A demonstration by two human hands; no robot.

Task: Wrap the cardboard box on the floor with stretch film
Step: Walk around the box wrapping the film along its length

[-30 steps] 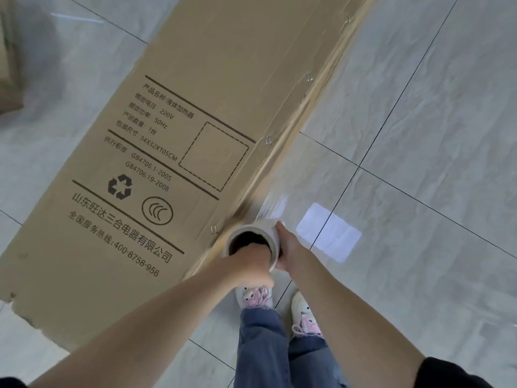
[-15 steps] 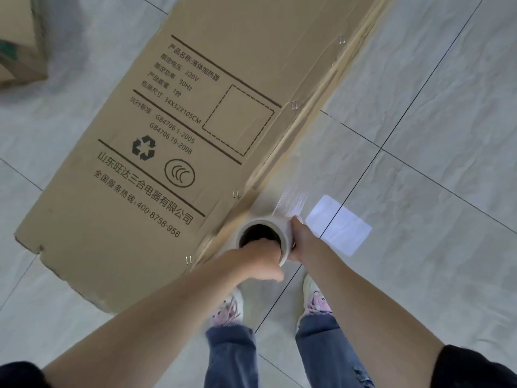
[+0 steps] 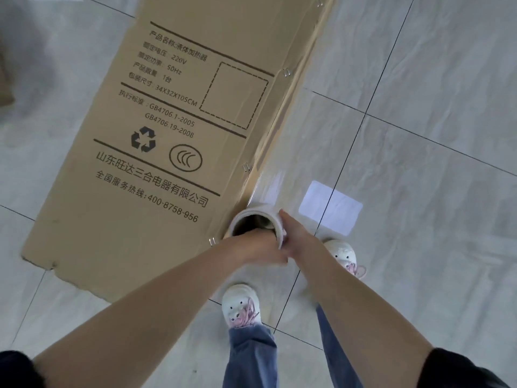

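Observation:
A long brown cardboard box (image 3: 179, 130) with printed black text lies on the tiled floor. The stretch film roll (image 3: 258, 218) stands upright at the box's right side near its near end. Clear film (image 3: 275, 152) runs from the roll along that right side of the box. My left hand (image 3: 258, 245) grips the near rim of the roll, fingers tucked into the core. My right hand (image 3: 292, 231) holds the roll's outer right side.
Grey tiled floor (image 3: 419, 107) surrounds the box, with a bright light patch (image 3: 330, 207) just right of the roll. My two feet in white shoes (image 3: 240, 303) stand below the roll. Part of another cardboard piece (image 3: 4, 88) shows at the left edge.
Both hands have carried the roll toward the box's near end, laying more film along its right side. My feet have stepped back and apart.

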